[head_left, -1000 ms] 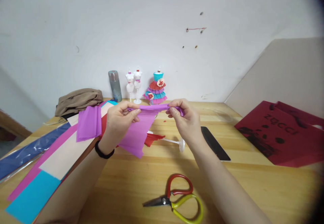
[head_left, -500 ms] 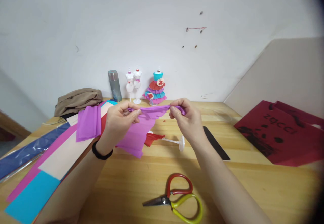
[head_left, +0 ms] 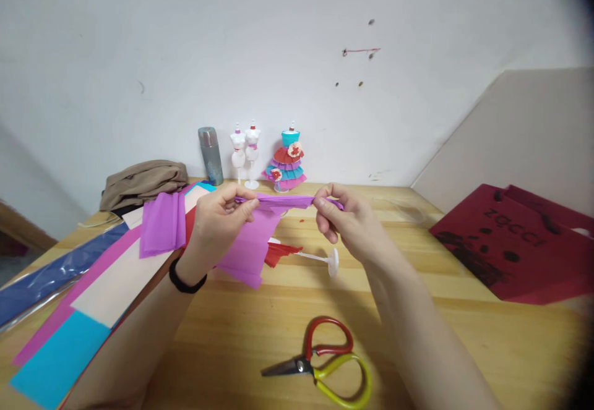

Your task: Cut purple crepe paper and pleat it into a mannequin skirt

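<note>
A strip of purple crepe paper (head_left: 285, 202) is stretched level between my two hands, its upper edge folded into a narrow band. My left hand (head_left: 225, 215) pinches the band at one end, and my right hand (head_left: 341, 215) pinches it at the other, thumb against finger. The loose part of the paper hangs down beside my left hand. Beyond it a small white dress-form stand (head_left: 320, 257) lies on its side, with red crepe paper (head_left: 281, 253) on it; the purple sheet hides part of it.
Scissors (head_left: 304, 365) with red and yellow handles lie in front. Coloured paper sheets (head_left: 106, 286) spread at left, near a brown cloth (head_left: 143, 184). At the back stand a flask (head_left: 211, 156), two white mannequins (head_left: 238, 144) and a ruffled-dress mannequin (head_left: 288, 162). A red bag (head_left: 510, 243) is at right.
My right hand has moved slightly right, its lower fingers loosening from the curl. More of the purple paper's upper edge is gathered into the band. My left hand stays in place.
</note>
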Demonstrator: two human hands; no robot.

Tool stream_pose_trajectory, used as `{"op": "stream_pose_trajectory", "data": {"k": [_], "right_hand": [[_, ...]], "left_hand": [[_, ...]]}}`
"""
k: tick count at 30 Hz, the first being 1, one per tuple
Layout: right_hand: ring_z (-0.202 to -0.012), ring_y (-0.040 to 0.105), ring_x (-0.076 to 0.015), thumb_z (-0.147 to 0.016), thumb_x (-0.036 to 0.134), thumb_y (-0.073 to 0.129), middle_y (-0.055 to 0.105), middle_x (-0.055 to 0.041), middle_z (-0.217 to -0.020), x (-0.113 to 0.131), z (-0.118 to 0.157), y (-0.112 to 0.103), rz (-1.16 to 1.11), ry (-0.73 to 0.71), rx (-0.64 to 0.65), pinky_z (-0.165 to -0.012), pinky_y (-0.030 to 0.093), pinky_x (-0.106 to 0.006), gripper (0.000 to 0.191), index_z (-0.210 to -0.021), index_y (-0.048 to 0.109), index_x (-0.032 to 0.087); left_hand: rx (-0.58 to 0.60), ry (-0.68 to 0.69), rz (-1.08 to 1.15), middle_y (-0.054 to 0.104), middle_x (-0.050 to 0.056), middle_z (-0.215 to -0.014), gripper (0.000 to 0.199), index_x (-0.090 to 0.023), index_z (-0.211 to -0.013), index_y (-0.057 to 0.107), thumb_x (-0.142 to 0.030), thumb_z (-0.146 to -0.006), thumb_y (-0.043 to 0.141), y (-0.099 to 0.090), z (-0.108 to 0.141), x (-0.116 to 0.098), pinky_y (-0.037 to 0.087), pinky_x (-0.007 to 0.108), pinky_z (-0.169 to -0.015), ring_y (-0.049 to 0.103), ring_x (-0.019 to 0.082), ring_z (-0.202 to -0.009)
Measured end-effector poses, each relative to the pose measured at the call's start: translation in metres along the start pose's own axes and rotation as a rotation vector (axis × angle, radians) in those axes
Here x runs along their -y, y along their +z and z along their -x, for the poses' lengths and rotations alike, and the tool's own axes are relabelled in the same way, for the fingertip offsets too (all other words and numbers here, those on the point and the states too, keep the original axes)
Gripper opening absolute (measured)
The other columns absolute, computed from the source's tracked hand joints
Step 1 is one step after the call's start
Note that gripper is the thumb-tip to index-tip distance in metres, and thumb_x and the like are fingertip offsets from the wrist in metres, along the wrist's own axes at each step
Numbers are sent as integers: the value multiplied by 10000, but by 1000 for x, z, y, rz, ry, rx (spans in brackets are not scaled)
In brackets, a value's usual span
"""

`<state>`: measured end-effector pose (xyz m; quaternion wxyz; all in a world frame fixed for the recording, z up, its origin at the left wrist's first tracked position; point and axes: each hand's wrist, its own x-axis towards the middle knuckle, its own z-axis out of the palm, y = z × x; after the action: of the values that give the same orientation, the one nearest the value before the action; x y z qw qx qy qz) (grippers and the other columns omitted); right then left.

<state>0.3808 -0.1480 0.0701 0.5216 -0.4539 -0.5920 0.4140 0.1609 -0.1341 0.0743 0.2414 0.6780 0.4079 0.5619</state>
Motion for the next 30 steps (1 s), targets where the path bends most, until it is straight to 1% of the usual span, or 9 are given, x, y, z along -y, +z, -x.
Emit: {"op": "stream_pose_trajectory", "data": {"k": [4,7,10,15,19,22,24,27,30], "right_hand": [[-430,589,-111,-726,521,747,696,12,-611,-2,-3,2,-235,45,49,-447,463,-227,400,-772,491,217],[-498,646,-132,-685,517,790,708,2,-627,-5,-6,2,-310,40,56,-516,518,-249,421,-753,502,217],[-536,666,-162,-665,481,811,697,-6,-589,-4,-6,1,-293,-9,51,-568,549,-295,373,-716,546,224],[-538,665,-194,-649,478,812,698,-7,-577,0,-3,-1,-245,-56,43,-574,562,-359,328,-661,583,244],[-554,674,-201,-666,492,794,706,-6,-585,-1,-3,1,-195,-74,24,-607,574,-380,315,-665,585,256],[-569,682,-209,-678,508,775,713,-11,-602,-3,-4,2,-155,-80,15,-623,581,-395,318,-671,577,259],[-571,683,-209,-690,497,768,708,-11,-600,-4,-4,1,-147,-85,13,-623,580,-392,304,-677,579,260],[-559,675,-203,-695,464,772,702,-5,-587,-5,-4,0,-164,-86,11,-610,575,-383,272,-677,589,264],[-553,667,-201,-690,457,777,706,-2,-588,-5,-4,0,-165,-93,11,-604,574,-384,261,-674,598,268]], "left_hand": [[10,-1,10,639,-22,-550,50,-167,-729,679,-211,-751,676,-1,1,-2,494,191,-502,624,106,-504],[7,-19,30,637,-22,-536,52,-161,-726,672,-211,-738,683,-1,1,-5,498,187,-488,620,106,-488],[3,-58,63,638,-21,-516,53,-157,-727,666,-205,-730,687,-2,1,-10,501,184,-480,615,105,-474],[44,-157,169,715,25,-627,115,-149,-728,646,-242,-728,713,-5,3,-18,484,187,-437,586,90,-441],[64,-257,259,685,12,-572,163,-154,-761,617,-269,-725,727,-4,1,-19,446,192,-401,546,89,-400],[123,-322,368,667,3,-539,225,-160,-793,588,-305,-712,739,-4,-3,-14,406,194,-368,513,89,-354],[175,-364,430,666,1,-533,281,-156,-859,586,-322,-702,748,-4,-5,-10,375,188,-350,492,85,-333],[262,-399,470,673,2,-543,397,-143,-996,580,-316,-692,767,-5,-6,-5,339,169,-345,491,79,-333],[309,-400,468,688,10,-560,410,-150,-1013,572,-303,-692,778,-5,-6,-3,351,166,-355,507,79,-341]]}}
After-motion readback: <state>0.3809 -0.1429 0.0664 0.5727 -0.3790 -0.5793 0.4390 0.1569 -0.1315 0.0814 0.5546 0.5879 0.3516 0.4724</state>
